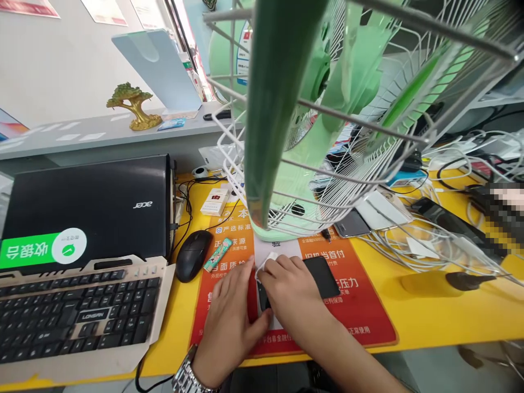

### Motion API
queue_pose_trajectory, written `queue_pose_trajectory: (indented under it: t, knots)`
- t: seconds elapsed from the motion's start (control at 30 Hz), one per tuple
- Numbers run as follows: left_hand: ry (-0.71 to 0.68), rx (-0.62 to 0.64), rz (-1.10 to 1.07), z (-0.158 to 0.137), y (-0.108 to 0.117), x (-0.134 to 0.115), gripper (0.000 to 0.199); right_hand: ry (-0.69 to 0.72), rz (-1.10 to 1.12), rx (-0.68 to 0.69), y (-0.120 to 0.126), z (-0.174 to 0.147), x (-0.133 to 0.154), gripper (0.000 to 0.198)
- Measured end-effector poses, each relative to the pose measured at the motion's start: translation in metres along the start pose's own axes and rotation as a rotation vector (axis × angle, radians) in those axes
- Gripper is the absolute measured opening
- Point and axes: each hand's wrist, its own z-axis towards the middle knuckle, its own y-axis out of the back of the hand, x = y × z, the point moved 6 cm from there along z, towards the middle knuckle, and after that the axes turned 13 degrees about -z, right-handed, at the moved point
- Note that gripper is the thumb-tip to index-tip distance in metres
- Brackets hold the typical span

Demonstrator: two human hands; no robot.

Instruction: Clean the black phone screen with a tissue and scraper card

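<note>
My left hand (233,311), with a metal watch on its wrist, rests on the red mat (360,311). Its fingers are stretched out along the left side of a dark phone (262,297), with the thumb near the phone's lower end. Over the same phone, my right hand (292,286) is closed with bent fingers around a small white piece (271,256). Only a bit of that piece shows, so its kind is unclear. Both hands cover much of the phone. A second black phone (323,277) lies flat just right of my right hand.
A green fan (278,109) with a wire guard looms close overhead. At left are a keyboard (82,311), a black mouse (194,255) and an Acer laptop (90,202). White cables (393,245) tangle at right, near a bottle (434,284). A cigarette pack (215,201) lies behind.
</note>
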Motion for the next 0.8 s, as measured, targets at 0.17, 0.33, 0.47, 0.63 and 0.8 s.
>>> queue_pose_trajectory:
  t: [0.17, 0.33, 0.47, 0.63, 0.8]
  knots:
    - [-0.01, 0.037, -0.006, 0.002, 0.001, -0.003, 0.084, -0.039, 0.056, -0.004, -0.001, -0.004, -0.01, 0.011]
    - [0.034, 0.076, -0.016, 0.003, 0.002, -0.003, 0.084, 0.005, 0.064, -0.049, 0.001, -0.009, 0.0, 0.009]
    - [0.018, 0.092, -0.031, 0.003, 0.003, -0.005, 0.087, 0.094, 0.143, -0.077, 0.008, -0.033, -0.002, 0.014]
    - [0.014, 0.098, -0.047, 0.004, 0.005, -0.007, 0.086, -0.003, 0.132, -0.17, 0.015, -0.055, -0.024, 0.016]
    - [0.034, 0.062, -0.042, 0.003, 0.005, -0.003, 0.088, 0.004, 0.075, -0.134, 0.007, -0.032, -0.008, 0.011]
